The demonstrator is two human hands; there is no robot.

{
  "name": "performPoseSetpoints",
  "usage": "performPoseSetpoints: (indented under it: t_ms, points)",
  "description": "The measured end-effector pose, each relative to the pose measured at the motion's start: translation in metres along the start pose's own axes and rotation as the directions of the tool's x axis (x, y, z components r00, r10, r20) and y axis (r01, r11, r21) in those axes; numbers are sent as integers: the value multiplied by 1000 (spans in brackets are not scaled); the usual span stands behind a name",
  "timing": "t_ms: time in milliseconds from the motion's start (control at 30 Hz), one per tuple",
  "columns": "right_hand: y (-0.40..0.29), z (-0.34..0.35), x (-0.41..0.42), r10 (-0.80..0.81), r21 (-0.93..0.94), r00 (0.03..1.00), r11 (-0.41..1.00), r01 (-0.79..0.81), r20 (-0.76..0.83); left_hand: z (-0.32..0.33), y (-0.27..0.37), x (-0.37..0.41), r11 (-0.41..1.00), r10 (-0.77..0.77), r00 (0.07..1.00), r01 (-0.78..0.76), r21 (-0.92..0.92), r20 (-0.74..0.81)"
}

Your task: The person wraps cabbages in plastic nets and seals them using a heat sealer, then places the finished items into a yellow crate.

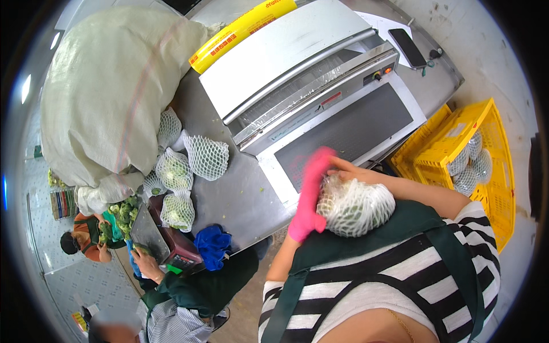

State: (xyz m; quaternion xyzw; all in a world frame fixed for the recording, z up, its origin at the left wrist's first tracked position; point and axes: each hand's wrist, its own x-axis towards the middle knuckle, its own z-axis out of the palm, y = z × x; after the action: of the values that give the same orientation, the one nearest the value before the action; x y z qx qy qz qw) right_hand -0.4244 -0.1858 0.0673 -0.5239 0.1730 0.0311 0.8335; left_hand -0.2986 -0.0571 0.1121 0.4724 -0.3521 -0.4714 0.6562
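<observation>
A round pale-green vegetable in a white foam net [364, 208], with clear film over part of it, is between my two hands, close to the apron. My left hand [309, 197], in a pink glove and partly blurred, lies along its left side. The bare right hand [349, 169] touches its upper side, and some of its fingers are hidden behind the glove. Just beyond the hands is the dark plate [347, 133] of a film wrapping machine [296, 55], whose small orange light is lit.
Several net-covered vegetables [209, 157] stand beside a large woven sack [111, 85]. A blue cloth [213, 247] lies by a scale [176, 240], where a co-worker's hand [146, 263] holds a green vegetable. Yellow crates [506, 180] with wrapped produce stand at right; a phone [407, 48] lies beyond the machine.
</observation>
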Motion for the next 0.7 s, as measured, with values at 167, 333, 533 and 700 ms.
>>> performPoseSetpoints:
  t_ms: [167,333,533,700]
  points:
    - [-3,2,-27,81,246,996,965,-90,48,-15,-59,-39,917,-342,937,314,-248,-77]
    - [14,16,-73,-80,161,981,981,109,-179,3,-73,-32,770,-568,782,395,-501,-257]
    - [7,8,-110,-213,154,787,919,362,-579,63,-31,8,915,-202,968,131,-381,-152]
    - [0,-22,-170,-405,-100,330,746,659,-853,150,-39,44,998,28,979,-15,-62,200]
